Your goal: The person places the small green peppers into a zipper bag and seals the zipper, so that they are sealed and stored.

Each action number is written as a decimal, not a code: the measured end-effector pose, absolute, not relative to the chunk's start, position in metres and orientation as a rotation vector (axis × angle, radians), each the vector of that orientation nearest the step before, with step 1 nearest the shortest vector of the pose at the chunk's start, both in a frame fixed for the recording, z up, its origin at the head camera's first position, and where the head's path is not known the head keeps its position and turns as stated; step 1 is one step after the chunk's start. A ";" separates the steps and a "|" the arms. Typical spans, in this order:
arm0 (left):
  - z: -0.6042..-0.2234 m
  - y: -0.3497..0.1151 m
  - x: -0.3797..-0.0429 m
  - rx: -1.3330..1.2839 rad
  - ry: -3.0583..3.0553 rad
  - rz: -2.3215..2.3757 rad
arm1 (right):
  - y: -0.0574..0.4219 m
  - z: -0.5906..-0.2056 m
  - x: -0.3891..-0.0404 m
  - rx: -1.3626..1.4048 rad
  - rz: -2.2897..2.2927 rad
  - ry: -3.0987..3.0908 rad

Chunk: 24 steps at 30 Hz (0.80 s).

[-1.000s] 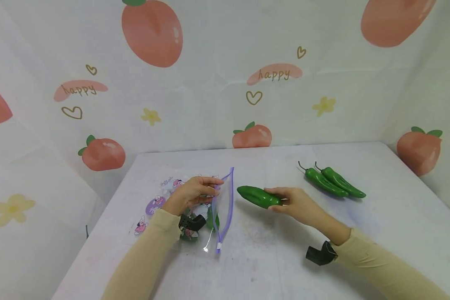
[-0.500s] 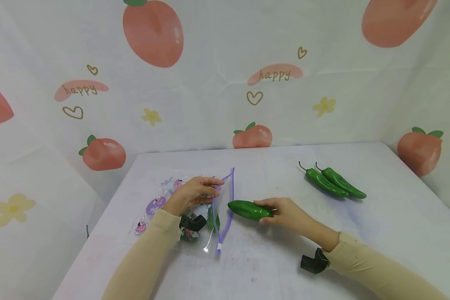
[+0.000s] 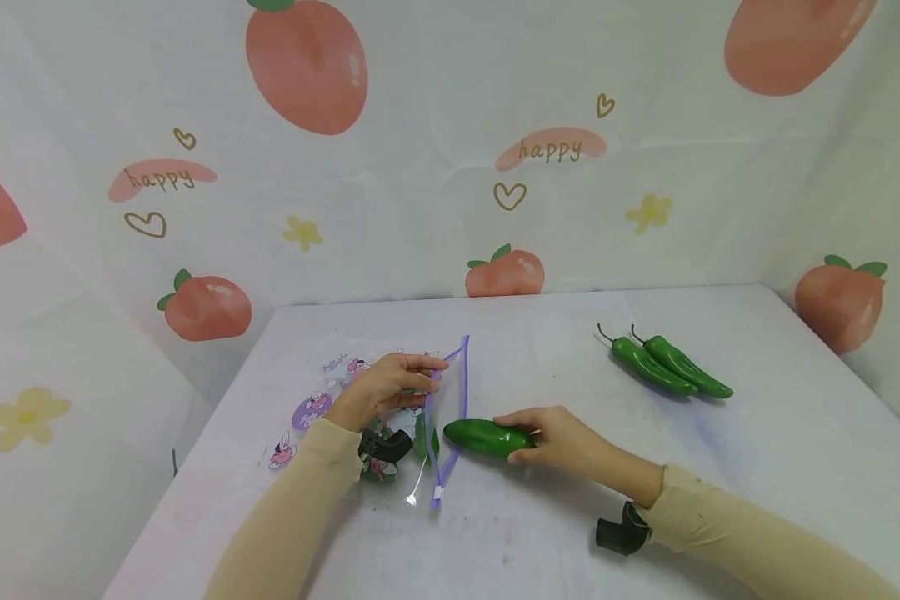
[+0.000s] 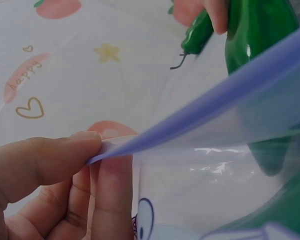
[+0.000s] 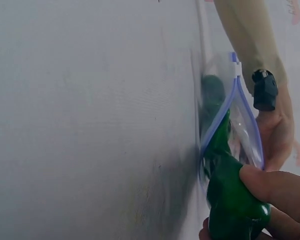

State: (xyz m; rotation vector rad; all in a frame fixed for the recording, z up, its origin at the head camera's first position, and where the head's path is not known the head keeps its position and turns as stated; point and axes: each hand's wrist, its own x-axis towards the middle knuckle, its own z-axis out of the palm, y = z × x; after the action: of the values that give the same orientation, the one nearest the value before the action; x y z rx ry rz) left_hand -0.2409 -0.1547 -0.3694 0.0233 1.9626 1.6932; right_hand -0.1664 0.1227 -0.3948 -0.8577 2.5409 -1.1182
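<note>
My left hand pinches the upper lip of a clear zip bag, thumb against fingers on the purple zip edge in the left wrist view. The bag lies on the table, its mouth held apart and facing right. Inside it, green peppers show through the plastic, partly behind the left hand and wrist. My right hand grips a glossy green pepper by its thick end. That pepper's tapered tip is at the bag's mouth; in the right wrist view, the pepper reaches between the purple edges.
Two long green chili peppers with curved stems lie side by side at the back right of the white table. A printed cloth hangs behind the table. A black camera mount sits on the right wrist.
My right hand has moved left and toward me with the pepper, bringing its tip from beside the bag to the mouth. The left hand and the bag have stayed put.
</note>
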 end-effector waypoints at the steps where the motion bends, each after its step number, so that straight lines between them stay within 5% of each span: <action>1: -0.369 -0.155 -0.241 0.025 1.963 1.691 | 0.122 -0.395 -0.166 -0.873 -1.117 2.543; 24: -0.369 -0.154 -0.241 0.052 1.979 1.690 | 0.111 -0.394 -0.170 -0.809 -1.200 2.434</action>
State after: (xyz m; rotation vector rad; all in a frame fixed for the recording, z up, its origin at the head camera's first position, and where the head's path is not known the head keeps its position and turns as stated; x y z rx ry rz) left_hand -0.2407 -0.1544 -0.3691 0.0520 1.9786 1.6903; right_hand -0.1700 0.1110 -0.3936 -0.8086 2.4336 -1.2004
